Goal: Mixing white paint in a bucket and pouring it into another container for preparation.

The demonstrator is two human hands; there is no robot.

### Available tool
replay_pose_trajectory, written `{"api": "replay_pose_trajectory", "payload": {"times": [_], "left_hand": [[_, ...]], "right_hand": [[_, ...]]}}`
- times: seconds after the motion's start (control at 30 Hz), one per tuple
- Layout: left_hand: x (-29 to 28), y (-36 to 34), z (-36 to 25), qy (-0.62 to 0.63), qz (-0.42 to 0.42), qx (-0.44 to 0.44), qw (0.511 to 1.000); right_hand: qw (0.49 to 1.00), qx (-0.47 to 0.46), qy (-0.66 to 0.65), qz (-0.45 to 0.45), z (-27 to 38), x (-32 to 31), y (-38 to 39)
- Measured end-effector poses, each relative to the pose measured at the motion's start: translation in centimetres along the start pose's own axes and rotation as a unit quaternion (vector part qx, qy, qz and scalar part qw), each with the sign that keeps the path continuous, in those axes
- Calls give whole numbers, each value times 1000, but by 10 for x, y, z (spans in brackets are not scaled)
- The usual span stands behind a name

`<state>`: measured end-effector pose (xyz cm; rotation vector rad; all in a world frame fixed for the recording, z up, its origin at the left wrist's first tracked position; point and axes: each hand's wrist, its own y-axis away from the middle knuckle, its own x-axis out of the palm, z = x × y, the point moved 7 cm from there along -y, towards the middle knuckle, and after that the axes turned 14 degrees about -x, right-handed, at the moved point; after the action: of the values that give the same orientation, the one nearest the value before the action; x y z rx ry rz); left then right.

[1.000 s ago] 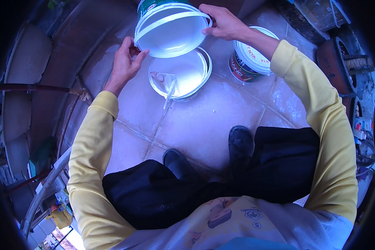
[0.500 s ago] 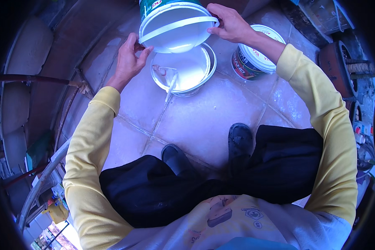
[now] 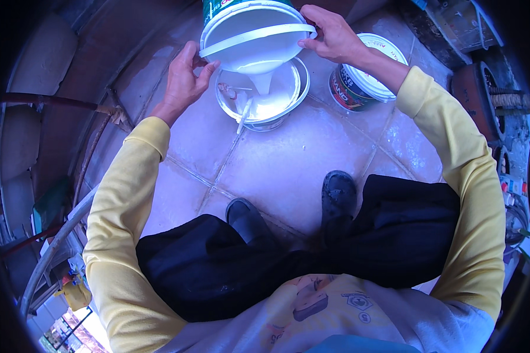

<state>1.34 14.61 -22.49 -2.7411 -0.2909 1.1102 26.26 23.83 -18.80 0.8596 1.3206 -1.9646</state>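
Observation:
A green-and-white bucket is tipped over a white bucket on the floor, and white liquid pours from it into the lower one. My left hand grips the tipped bucket's left rim with its fingertips. My right hand holds its right side by the handle's end. A paint-coated tool lies in the lower bucket, its handle over the near rim. A dark lidded bucket stands to the right.
The tiled floor carries my feet below the buckets. At left are brown panels and metal pipes. Along the right are a grey container, a brown pot and clutter.
The held bucket has moved slightly right and up in view and tilted further; a stream of white liquid now falls from its lip into the lower bucket.

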Motion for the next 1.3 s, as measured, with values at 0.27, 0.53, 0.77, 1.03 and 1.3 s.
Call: {"api": "replay_pose_trajectory", "payload": {"times": [0.27, 0.53, 0.77, 1.03, 1.3], "left_hand": [[-4, 3, -1, -2, 19, -20, 1000], [-1, 3, 1, 15, 47, -44, 998], [0, -16, 18, 22, 63, -68, 995], [-1, -37, 22, 117, 81, -105, 984], [-2, -45, 30, 141, 82, -155, 974]], "right_hand": [[998, 42, -31, 30, 3, 2, 0], [998, 38, -31, 26, 4, 1, -2], [988, 117, -51, 84, -10, -4, -18], [980, 152, -128, 24, -33, -5, -35], [955, 188, -224, 44, -53, 6, -45]]}}
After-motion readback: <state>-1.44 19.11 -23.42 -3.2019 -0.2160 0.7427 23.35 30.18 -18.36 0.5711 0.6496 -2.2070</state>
